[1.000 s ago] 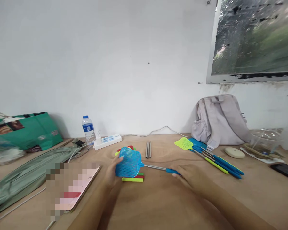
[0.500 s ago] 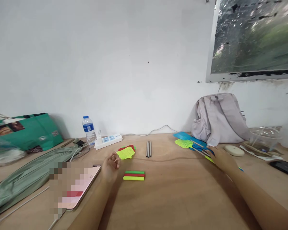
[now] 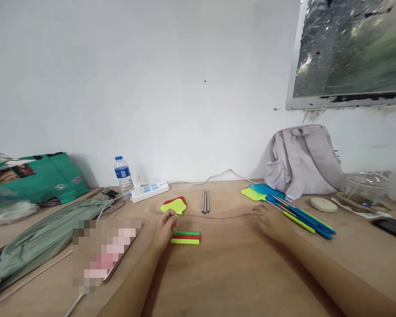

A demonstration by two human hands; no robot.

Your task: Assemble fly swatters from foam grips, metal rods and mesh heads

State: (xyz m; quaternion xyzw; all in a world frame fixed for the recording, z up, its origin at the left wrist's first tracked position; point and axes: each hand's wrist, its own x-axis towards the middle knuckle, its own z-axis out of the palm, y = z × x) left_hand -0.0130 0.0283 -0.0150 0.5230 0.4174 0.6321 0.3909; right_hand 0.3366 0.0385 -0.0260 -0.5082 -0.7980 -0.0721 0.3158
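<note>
My left hand point(image 3: 166, 226) hovers just in front of several stacked fly swatter heads, its fingers curled and nothing visible in them. The yellow swatter head point(image 3: 174, 205) lies over a red swatter head point(image 3: 181, 199), with a bit of green at the edge. Beside that hand lie three short handles: green point(image 3: 188, 233), red point(image 3: 186, 237) and yellow point(image 3: 185, 241). My right hand point(image 3: 272, 222), slightly blurred, is over the table with loosely spread fingers. To its right rest assembled swatters with blue handles point(image 3: 317, 224) and a yellow handle point(image 3: 299, 222). Three metal tubes point(image 3: 205, 202) stand apart between the hands.
A power strip point(image 3: 150, 191) and water bottle point(image 3: 122, 174) are at the back left, near a green bag point(image 3: 64, 176). A phone point(image 3: 114, 259) lies at left. A backpack point(image 3: 303, 163), a white oval object point(image 3: 323, 204) and a dark phone point(image 3: 392, 229) are at right.
My right hand has left the assembled swatters and moved left, uncovering their handles. My left hand has shifted right, closer to the yellow swatter head and the short handles.
</note>
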